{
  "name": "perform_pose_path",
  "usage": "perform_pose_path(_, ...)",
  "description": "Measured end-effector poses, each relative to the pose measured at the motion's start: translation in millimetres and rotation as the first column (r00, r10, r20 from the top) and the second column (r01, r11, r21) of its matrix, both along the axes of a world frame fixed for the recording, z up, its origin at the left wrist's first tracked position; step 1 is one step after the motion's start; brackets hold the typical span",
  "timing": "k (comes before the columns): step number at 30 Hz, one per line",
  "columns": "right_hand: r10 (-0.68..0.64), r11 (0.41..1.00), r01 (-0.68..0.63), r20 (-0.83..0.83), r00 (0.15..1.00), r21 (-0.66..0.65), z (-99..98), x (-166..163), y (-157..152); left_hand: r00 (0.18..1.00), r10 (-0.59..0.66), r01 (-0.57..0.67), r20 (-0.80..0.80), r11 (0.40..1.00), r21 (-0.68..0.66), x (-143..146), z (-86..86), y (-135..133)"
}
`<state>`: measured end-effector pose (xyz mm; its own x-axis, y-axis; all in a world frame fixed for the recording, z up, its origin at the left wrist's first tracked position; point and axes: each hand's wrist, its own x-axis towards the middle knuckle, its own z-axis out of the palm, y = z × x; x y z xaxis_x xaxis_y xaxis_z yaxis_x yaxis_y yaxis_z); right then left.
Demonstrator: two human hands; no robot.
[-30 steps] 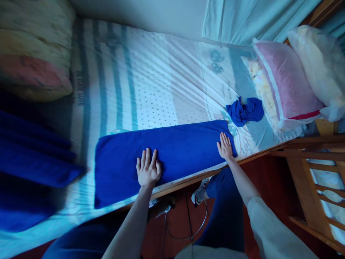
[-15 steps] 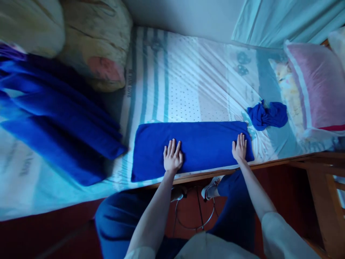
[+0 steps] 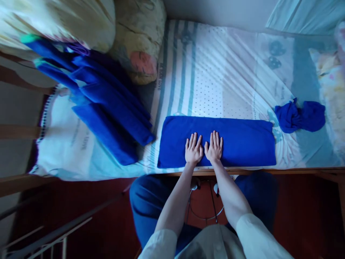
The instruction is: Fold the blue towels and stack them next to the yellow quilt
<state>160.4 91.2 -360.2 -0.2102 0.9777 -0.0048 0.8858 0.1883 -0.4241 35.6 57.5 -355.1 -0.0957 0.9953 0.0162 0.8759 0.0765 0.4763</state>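
Observation:
A folded blue towel (image 3: 242, 142) lies lengthwise along the near edge of the bed (image 3: 215, 79). My left hand (image 3: 193, 150) and my right hand (image 3: 214, 148) rest flat on its middle, side by side, fingers stretched out and pointing away from me. Neither hand holds anything. To the left a stack of folded blue towels (image 3: 107, 104) lies slanted on the bed. A crumpled blue cloth (image 3: 299, 117) lies to the right, apart from the flat towel.
Patterned pillows (image 3: 140, 43) sit at the bed's left end behind the stack. A wooden bed rail (image 3: 269, 172) runs along the near edge. My knees and a red floor with a cable show below. A pale pillow (image 3: 330, 72) lies at far right.
My right hand slid left along the towel from its right end to the middle, beside my left hand. The view swung left, bringing the stacked towels fully into sight.

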Motion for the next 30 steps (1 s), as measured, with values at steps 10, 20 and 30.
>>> perform_pose_path(10, -0.027, 0.998, 0.026, 0.01, 1.0, 0.052, -2.1, 0.3, 0.2, 0.99, -0.14, 0.14, 0.018, 0.99, -0.005, -40.0, 1.0, -10.8)
perform_pose_path(20, -0.033, 0.998, 0.034, -0.008, 0.999, 0.055, -2.1, 0.2, -0.3, 0.994, 0.084, -0.084, -0.075, 0.996, 0.0, -170.8, 11.4, -52.9)
perform_pose_path(30, -0.023, 0.997, 0.024, -0.019, 1.0, 0.073, -7.2, 2.8, -0.8, 0.947, -0.323, 0.323, -0.006, 0.946, 0.014, 1.5, 8.2, 28.8)
